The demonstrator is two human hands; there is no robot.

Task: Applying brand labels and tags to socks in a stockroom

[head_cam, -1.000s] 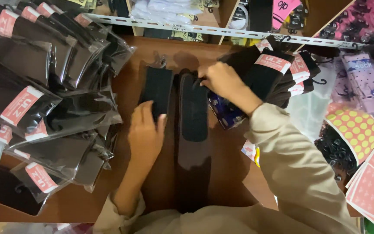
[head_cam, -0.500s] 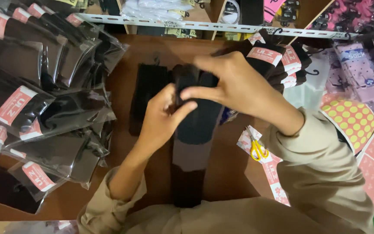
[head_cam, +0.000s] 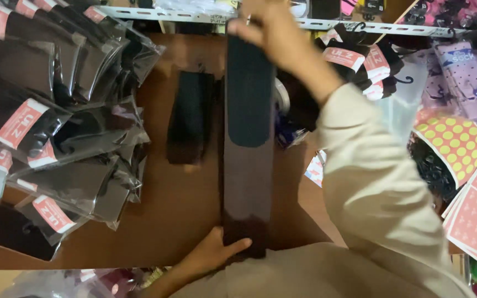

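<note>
Since half a second ago, your two hands are pulling apart: they were pinching together at the middle of the dark piece, and now you are stretching it out long between them. Your right hand (head_cam: 274, 36) is reaching to the far end near the white rail (head_cam: 360, 25), fingers clenched around the top edge of the long dark sock (head_cam: 248, 138). Your left hand (head_cam: 213, 256) is gripping the near end by the darker toe part, thumb lying across it, close to your body. The sock is running straight down the middle of the brown tabletop (head_cam: 178, 215), held taut and seemingly lifted just off it, though you cannot tell for certain whether it is touching.

A second dark sock (head_cam: 190, 116) is lying flat just to the left of it, apart from both hands. Packaged dark socks in clear bags with pink labels (head_cam: 45, 132) are piling up along the left side, and more hanging pairs (head_cam: 360, 60) are crowding behind your right forearm. Sheets of round stickers (head_cam: 459, 149) are lying at the right edge.

Judging by how it is drawing out, the sock is thin, light and stretchy, limp wherever you are not tensioning it. Taking it at the two ends, cuff and toe, is keeping it flat; a grip in the middle would probably let it sag and fold.
</note>
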